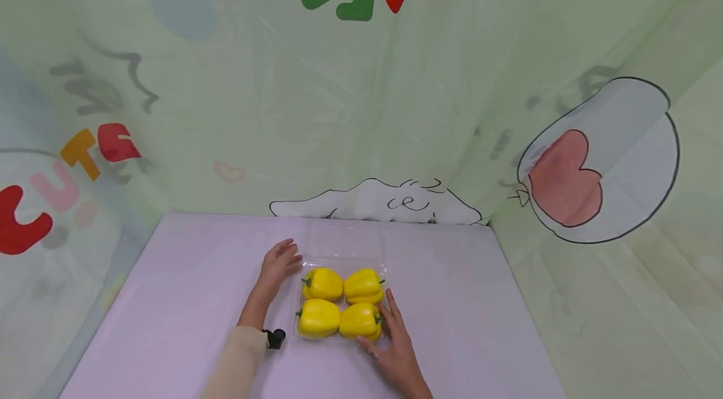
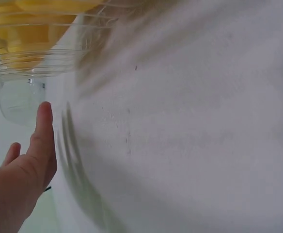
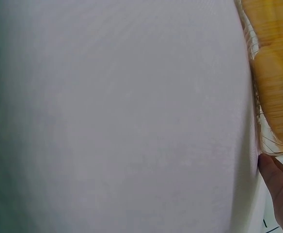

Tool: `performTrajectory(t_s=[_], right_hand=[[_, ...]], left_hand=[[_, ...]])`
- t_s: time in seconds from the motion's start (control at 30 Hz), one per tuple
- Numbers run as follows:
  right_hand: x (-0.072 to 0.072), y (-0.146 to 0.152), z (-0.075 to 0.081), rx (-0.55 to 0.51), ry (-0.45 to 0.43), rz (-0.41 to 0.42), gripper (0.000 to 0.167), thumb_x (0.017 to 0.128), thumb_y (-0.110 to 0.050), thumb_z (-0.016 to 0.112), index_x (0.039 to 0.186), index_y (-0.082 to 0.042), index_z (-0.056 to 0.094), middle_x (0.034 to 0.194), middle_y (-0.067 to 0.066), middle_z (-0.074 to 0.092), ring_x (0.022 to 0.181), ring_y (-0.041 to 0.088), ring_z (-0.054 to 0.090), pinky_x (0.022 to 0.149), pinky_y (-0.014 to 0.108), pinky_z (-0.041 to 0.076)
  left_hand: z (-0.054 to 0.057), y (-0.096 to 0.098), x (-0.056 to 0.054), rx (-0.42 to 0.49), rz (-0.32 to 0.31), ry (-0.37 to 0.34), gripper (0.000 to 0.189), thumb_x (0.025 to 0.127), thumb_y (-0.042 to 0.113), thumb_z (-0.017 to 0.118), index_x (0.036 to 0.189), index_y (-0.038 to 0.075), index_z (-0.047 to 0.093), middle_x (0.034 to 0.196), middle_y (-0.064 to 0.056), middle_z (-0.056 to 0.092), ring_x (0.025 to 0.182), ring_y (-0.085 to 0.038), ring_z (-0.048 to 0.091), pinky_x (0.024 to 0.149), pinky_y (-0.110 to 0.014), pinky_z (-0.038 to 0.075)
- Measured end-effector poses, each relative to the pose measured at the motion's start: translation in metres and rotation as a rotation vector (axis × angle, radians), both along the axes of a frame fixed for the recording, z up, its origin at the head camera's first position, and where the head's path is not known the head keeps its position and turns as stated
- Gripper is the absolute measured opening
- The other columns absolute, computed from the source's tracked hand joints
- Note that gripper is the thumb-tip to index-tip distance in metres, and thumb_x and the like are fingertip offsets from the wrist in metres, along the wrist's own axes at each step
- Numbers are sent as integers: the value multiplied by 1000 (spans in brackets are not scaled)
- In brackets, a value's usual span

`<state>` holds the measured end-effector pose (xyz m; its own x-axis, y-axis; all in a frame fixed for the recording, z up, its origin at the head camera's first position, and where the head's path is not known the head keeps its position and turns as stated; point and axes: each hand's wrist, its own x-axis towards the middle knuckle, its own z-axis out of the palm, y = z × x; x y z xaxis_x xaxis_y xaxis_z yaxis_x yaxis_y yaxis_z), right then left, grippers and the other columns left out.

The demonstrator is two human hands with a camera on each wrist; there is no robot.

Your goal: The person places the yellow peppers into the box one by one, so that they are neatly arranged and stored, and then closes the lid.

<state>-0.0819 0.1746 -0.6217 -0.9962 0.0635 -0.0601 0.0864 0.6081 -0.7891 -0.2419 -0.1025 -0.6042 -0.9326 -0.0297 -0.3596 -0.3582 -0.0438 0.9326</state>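
Note:
A clear plastic clamshell box sits on the table with its transparent lid folded back behind it. Inside lie several yellow bell peppers with green stems, in two rows. My left hand hovers beside the box's far left corner, fingers extended and holding nothing; the left wrist view shows this hand apart from the box's ribbed wall. My right hand lies at the near right corner, fingers fairly straight along the side and thumb by the front edge. A fingertip touches the corner in the right wrist view.
A pale tablecloth covers the table. Behind and at both sides hangs a light green printed curtain. A black wrist camera sticks out from my left wrist near the box's left side.

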Motion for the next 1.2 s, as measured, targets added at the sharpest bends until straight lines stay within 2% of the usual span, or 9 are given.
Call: performTrajectory(t_s=[0.23,0.33,0.47,0.63,0.77,1.0,1.2], right_hand=[[-1,0,-1,-1,3,10,96,86,-52,85,158,-2,47,181,7,15,163,37,30,121,52,47],[0,1,-2,6,1,6,96,85,-53,85,157,-2,47,180,7,16,163,37,31,121,53,47],[0,0,-1,12,-1,2,97,85,-54,85,158,-3,47,180,7,16,162,37,32,121,53,47],[0,1,-3,15,5,5,98,85,-55,85,158,-3,47,180,6,16,162,36,33,120,53,47],[0,2,-4,7,10,13,98,85,-56,84,159,-3,46,180,6,16,162,35,32,120,53,47],[0,3,-3,1,20,23,99,85,-55,84,159,-2,45,180,7,16,163,36,30,121,54,47],[-1,3,-3,-17,18,21,96,85,-51,87,158,-3,47,180,6,16,163,36,30,120,53,48]], left_hand=[[-8,2,-9,104,-39,-60,59,111,29,53,163,3,37,163,-26,42,144,-43,53,122,-48,47],[-11,5,-9,101,-58,-76,60,111,28,54,163,5,37,165,-26,40,146,-42,51,122,-47,47],[-11,6,-6,93,-85,-70,62,110,29,57,164,7,37,167,-26,39,146,-41,51,115,-42,54],[-11,6,-3,96,-106,-53,62,108,30,62,163,10,40,164,-25,45,133,-32,61,104,-31,61],[-11,5,-3,97,-121,-38,60,109,28,61,163,10,41,161,-25,48,121,-25,65,99,-27,63],[-11,3,-4,129,-125,-8,58,109,23,61,162,8,42,160,-25,50,107,-14,67,91,-22,65],[-11,1,-4,91,-138,42,53,110,16,57,161,8,44,160,-23,51,103,-7,65,88,-17,63]])
